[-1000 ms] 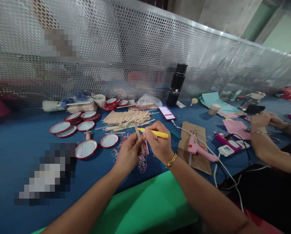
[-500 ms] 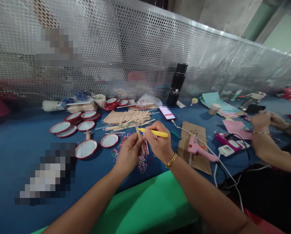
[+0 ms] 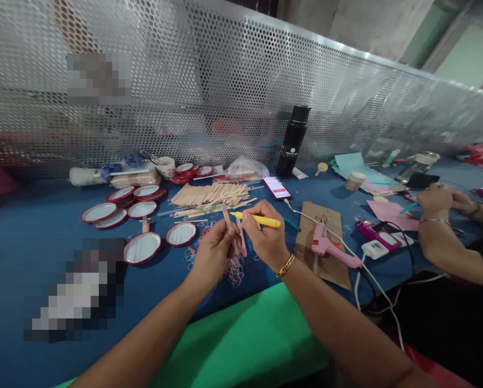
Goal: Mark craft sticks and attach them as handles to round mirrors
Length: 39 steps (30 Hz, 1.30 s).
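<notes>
My left hand (image 3: 215,245) is closed on a wooden craft stick (image 3: 226,216), which stands nearly upright between thumb and fingers. In my right hand (image 3: 263,231) is a yellow marker pen (image 3: 261,220), its tip pointing left, close beside the stick's upper part. Whether the tip touches the wood I cannot tell. A pinkish strip (image 3: 243,245) shows between the two hands; what holds it is hidden. Below them lie tangled coloured rubber bands (image 3: 235,276), partly covered by my left hand. Behind is a pile of craft sticks (image 3: 211,194).
Red-rimmed round lids (image 3: 142,248) lie to the left. A phone (image 3: 277,188) and a black flask (image 3: 293,141) are at the back. On the right, a pink glue gun (image 3: 326,247) rests on cardboard (image 3: 338,222), with white cables nearby. A co-worker's hands (image 3: 435,199) are farther right.
The marker pen's tip has shifted slightly right, from against the stick to a small gap beside it. The stick tilts a little more to the left. Both hands keep their grips.
</notes>
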Available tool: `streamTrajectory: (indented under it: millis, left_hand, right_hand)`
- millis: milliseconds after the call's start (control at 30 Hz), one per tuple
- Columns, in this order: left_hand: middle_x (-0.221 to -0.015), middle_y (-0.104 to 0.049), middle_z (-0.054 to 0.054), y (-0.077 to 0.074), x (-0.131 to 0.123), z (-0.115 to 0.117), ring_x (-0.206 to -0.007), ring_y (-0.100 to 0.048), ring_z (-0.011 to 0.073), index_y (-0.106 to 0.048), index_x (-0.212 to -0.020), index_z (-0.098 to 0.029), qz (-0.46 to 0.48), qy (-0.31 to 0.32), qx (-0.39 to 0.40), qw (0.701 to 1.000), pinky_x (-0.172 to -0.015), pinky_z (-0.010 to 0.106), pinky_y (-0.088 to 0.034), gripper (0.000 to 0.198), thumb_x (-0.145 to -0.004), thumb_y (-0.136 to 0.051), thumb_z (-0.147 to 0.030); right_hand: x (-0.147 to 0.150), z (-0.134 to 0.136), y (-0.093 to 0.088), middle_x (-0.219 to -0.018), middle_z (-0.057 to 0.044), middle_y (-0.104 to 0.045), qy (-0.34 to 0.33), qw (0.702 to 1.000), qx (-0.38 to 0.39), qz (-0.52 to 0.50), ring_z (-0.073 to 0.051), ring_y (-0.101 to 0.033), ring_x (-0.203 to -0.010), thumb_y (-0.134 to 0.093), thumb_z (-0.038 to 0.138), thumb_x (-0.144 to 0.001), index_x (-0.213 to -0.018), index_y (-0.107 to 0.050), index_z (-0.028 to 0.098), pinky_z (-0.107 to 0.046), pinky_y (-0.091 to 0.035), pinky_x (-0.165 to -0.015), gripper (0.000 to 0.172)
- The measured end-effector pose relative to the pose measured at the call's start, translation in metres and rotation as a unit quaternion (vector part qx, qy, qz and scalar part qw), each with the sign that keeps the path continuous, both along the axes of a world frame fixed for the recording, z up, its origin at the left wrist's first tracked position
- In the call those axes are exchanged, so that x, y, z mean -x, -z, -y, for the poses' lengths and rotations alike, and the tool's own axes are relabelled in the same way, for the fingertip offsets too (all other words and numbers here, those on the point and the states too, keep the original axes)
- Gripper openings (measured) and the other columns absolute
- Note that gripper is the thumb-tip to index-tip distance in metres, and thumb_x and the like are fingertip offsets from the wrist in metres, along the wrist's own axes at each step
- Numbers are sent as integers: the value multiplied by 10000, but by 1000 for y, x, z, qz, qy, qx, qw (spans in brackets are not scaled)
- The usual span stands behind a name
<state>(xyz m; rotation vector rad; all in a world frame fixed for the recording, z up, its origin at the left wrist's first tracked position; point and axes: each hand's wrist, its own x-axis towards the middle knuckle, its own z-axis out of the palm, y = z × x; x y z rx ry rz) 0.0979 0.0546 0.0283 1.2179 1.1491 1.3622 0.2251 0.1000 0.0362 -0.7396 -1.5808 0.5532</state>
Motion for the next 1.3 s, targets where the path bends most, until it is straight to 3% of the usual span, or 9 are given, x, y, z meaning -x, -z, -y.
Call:
streamTrajectory:
  millis: [133, 367, 600, 833, 1033, 1300]
  left_hand:
    - [-572, -517, -50, 1, 0, 0, -478, -367, 93, -535, -723, -206, 5, 0, -2, 1000, -470, 239, -257, 391, -836, -679, -552]
    - [-587, -541, -40, 1, 0, 0, -490, -395, 99, -549, -740, -205, -12, -8, -4, 1000, -476, 234, -279, 352, -855, -656, -519]
    - [-571, -512, -49, 1, 0, 0, -483, -376, 97, -539, -723, -205, -9, -10, -5, 1000, -473, 236, -274, 350, -857, -661, -505]
    - [-593, -541, -39, -2, 1, 0, -499, -412, 109, -555, -749, -209, -23, -17, -11, 1000, -486, 243, -304, 335, -862, -649, -511]
    - [-563, -514, -49, 1, 1, -1, -478, -376, 101, -543, -719, -210, -18, -11, -12, 1000, -470, 242, -275, 365, -845, -669, -529]
    - [-587, -536, -45, 2, 2, 0, -489, -389, 100, -552, -745, -205, -10, -12, -5, 1000, -477, 237, -278, 351, -860, -659, -519]
  right_hand:
    - [2, 3, 0, -671, 21, -640, -31, 999, 19, 8, -144, -606, -612, -596, 263, -894, -763, -579, 231, -285, -482, -623, 136]
    - [-2, -1, 0, -663, 22, -622, 14, 1000, -5, 18, -144, -586, -626, -585, 248, -888, -721, -557, 232, -283, -477, -633, 170]
    - [1, 3, -1, -680, 19, -635, -22, 1000, 12, 14, -142, -601, -617, -595, 262, -894, -754, -577, 232, -280, -483, -625, 144]
    - [-1, -1, -1, -666, 22, -617, 13, 1000, -7, 9, -143, -583, -622, -579, 253, -890, -717, -556, 233, -281, -482, -629, 176]
    - [1, 3, 1, -687, 16, -646, -29, 999, 16, 11, -147, -618, -633, -595, 263, -899, -771, -585, 232, -289, -495, -644, 132]
    - [-1, 1, 0, -675, 19, -629, -6, 1000, 1, 5, -146, -594, -627, -583, 255, -902, -745, -570, 229, -284, -478, -630, 159]
